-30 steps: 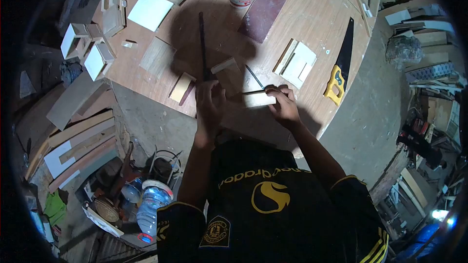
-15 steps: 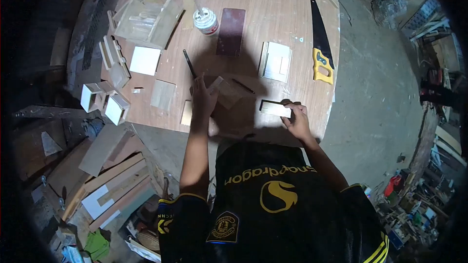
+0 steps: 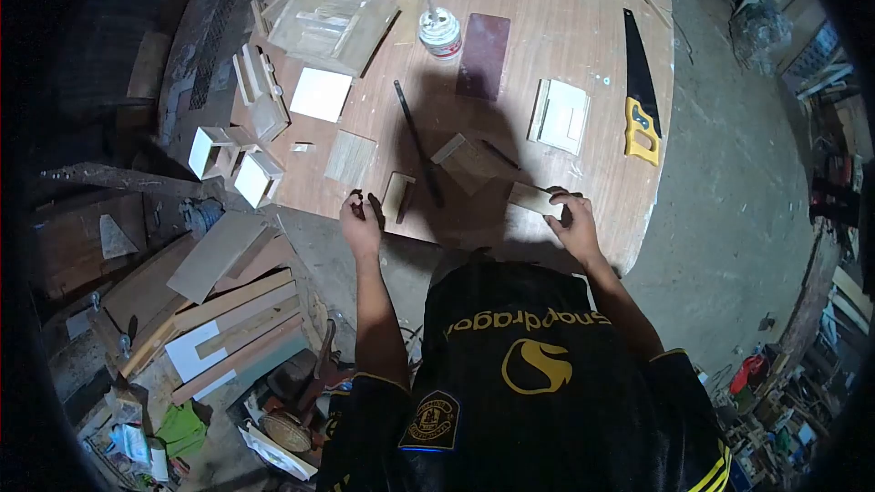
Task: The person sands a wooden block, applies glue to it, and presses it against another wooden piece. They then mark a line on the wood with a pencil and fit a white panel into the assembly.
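Observation:
My right hand (image 3: 576, 223) pinches a small flat piece of pale wood (image 3: 530, 198) by its right end, close to the table's front edge. Over the front edge further left is my left hand (image 3: 362, 226), its fingers bent and apart, with nothing visible in them. Just right of those fingers lies a small wood block (image 3: 394, 195). A long, thin dark stick (image 3: 417, 141) rests on the table between my hands. Beside it, in my shadow, are a brown wood piece with a pale edge strip (image 3: 465, 162) and a short dark pencil-like stick (image 3: 500, 155).
A yellow-handled handsaw (image 3: 642, 118) lies at the table's right. Toward the back stand a white jar (image 3: 440, 34) and a dark red board (image 3: 483, 55). Wooden assemblies (image 3: 337, 32) and a white square (image 3: 321, 94) occupy the left. Wood offcuts (image 3: 246, 328) are piled below left.
My left hand has moved away from the long dark stick, left and toward the front edge, beside the wood block. My right hand keeps its wood piece. The view has shifted.

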